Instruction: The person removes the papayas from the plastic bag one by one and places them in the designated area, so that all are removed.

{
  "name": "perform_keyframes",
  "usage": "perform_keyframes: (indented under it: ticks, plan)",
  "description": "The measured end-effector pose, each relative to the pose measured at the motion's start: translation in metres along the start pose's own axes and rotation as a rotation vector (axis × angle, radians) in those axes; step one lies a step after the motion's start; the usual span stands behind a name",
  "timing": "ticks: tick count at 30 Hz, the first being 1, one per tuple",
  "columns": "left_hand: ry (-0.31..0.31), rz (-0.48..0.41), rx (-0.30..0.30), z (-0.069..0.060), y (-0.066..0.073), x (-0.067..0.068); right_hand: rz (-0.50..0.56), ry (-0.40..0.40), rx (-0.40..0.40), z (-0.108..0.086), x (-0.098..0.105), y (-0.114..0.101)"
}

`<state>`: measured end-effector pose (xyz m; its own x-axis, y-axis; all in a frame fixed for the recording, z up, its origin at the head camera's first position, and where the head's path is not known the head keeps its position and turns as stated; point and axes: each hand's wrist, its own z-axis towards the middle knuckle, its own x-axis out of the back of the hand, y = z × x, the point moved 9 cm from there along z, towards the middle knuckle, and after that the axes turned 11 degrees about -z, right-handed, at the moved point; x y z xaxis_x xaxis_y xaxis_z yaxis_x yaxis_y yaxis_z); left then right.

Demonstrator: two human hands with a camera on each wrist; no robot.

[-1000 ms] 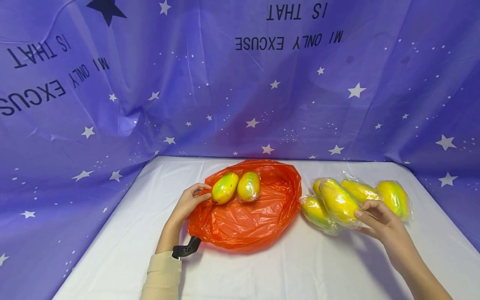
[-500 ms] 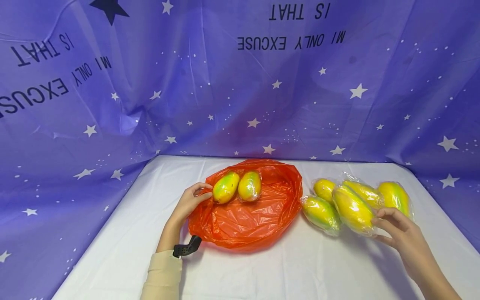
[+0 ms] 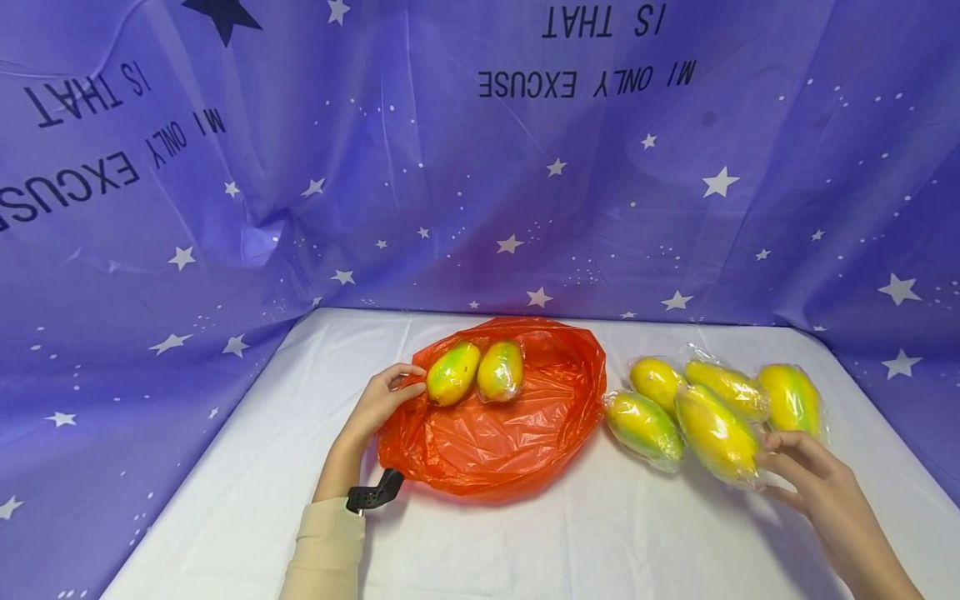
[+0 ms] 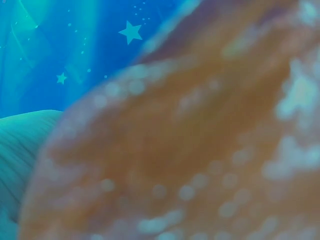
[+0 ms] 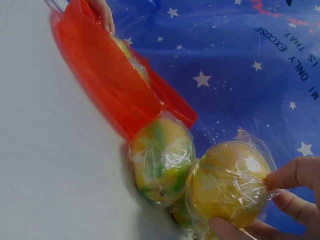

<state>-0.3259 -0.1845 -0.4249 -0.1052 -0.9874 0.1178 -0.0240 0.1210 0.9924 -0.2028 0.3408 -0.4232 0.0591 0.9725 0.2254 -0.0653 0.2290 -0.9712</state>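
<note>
My left hand (image 3: 377,407) pinches the left rim of an open red plastic bag (image 3: 495,454), beside two yellow-green mangoes lying in it, a left mango (image 3: 453,373) and a right mango (image 3: 500,372). Blurred red film fills most of the left wrist view. At the right, my right hand (image 3: 821,492) grips the near end of a plastic-wrapped mango (image 3: 716,433). The right wrist view shows fingers and thumb on this held mango (image 5: 230,182), which touches or nearly touches a greener wrapped mango (image 5: 162,160) beside it.
Around the held fruit lie more wrapped mangoes: a front-left one (image 3: 643,429), a small back one (image 3: 656,382), a back-middle one (image 3: 726,389) and a right one (image 3: 789,398). A white cloth (image 3: 525,550) covers the table; a purple starred curtain (image 3: 450,183) hangs behind.
My right hand has moved right and toward me with the mango, uncovering more of the small mango behind it. The left hand stays at the bag's rim.
</note>
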Motion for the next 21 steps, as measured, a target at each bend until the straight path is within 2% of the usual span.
perform_keyframes:
  ticks: [5,9,17,21]
  plan:
    - [0.003,0.005,-0.010,-0.005,0.007,-0.002,0.009,-0.046,-0.028,-0.001,-0.002,0.006]
    - [-0.001,0.000,-0.011,-0.003,0.004,-0.001,0.012,-0.067,-0.049,0.001,-0.003,0.010]
    - [0.014,-0.023,-0.010,0.016,-0.026,0.008,-0.069,-0.092,-0.134,0.004,-0.004,0.023]
    - [0.023,-0.009,-0.022,0.018,-0.029,0.010,-0.084,-0.096,-0.122,0.003,-0.003,0.024]
